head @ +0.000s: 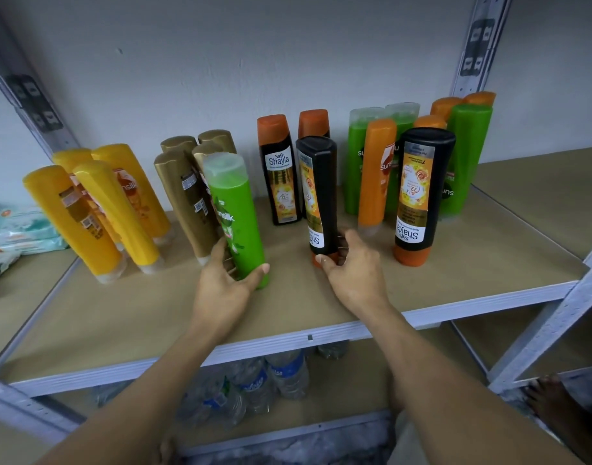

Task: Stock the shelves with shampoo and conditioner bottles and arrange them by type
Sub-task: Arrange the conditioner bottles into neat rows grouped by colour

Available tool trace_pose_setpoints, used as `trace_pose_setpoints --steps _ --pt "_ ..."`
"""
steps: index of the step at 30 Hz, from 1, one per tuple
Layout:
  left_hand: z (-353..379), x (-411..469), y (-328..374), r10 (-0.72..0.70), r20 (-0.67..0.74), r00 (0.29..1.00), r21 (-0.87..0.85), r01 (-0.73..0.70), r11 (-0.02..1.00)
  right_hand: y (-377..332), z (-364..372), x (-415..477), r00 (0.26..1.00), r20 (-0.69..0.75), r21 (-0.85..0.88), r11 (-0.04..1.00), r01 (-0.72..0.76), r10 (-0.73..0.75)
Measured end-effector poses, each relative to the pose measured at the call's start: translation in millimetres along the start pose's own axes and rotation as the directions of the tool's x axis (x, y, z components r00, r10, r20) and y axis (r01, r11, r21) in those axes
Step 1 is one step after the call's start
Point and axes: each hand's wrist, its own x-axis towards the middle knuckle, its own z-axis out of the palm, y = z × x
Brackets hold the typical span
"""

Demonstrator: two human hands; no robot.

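My left hand (225, 286) grips the lower part of a green Sunsilk bottle (236, 216) with a clear cap, standing upright and slightly tilted at the shelf's middle front. My right hand (350, 267) holds the orange base cap of a black Safi Shayla bottle (318, 196) that stands cap-down. A second black Shayla bottle (422, 193) stands cap-down to the right. Behind are two orange-capped Shayla bottles (278, 169), several gold bottles (187, 182), several yellow Sunsilk bottles (96, 209), and green and orange Sunsilk bottles (378, 172) at the right.
The wooden shelf board (120, 317) has a white metal front rail and grey uprights (475, 45). Wipe packs (16, 229) lie on the neighbouring shelf at left. Water bottles (264, 380) lie on the shelf below. A bare foot (553, 401) shows at lower right.
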Motion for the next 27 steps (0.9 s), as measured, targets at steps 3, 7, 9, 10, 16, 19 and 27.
trace_pose_setpoints --steps 3,7,9,10,16,19,27 --pt "-32 -4 -6 -0.001 -0.019 1.0 0.01 0.001 1.0 -2 -2 -2 1.0 0.008 -0.007 1.0 0.006 -0.006" --pt "-63 1 -15 -0.003 -0.045 0.999 0.013 0.003 1.0 -4 -2 -5 1.0 0.011 -0.013 1.0 0.007 -0.007" --pt "-71 1 -22 -0.019 -0.048 0.999 0.024 0.02 1.0 -5 -2 -6 1.0 0.009 -0.019 1.0 0.0 0.0" --pt "-75 1 -26 -0.028 -0.048 0.998 0.03 0.03 0.999 -6 -2 -6 1.0 0.007 -0.021 1.0 0.0 0.0" --pt "-78 1 -38 -0.055 -0.047 0.997 0.059 0.057 0.997 -8 -1 -7 1.0 0.005 -0.029 1.0 -0.002 0.003" --pt "-76 0 -38 -0.068 -0.052 0.996 0.063 0.071 0.995 -9 -1 -8 1.0 0.006 -0.04 0.999 -0.005 0.005" --pt "-64 -21 -22 -0.022 -0.281 0.959 0.165 0.071 0.984 -10 -2 -8 0.999 0.023 -0.033 0.999 -0.023 0.024"
